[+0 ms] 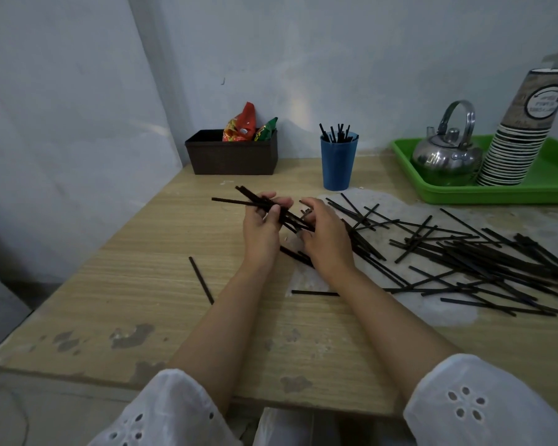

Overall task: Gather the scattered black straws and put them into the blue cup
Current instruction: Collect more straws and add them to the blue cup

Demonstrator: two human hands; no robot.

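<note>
My left hand holds a small bundle of black straws above the wooden table, their ends sticking out to the upper left. My right hand is right beside it, its fingers curled on the bundle's near end. The blue cup stands upright behind my hands with several straws in it. A big heap of scattered black straws lies to the right. One single straw lies apart on the left, another by my right forearm.
A dark brown box with snack packets stands at the back against the wall. A green tray at the back right carries a metal kettle and a tall stack of paper cups. The table's left edge drops off.
</note>
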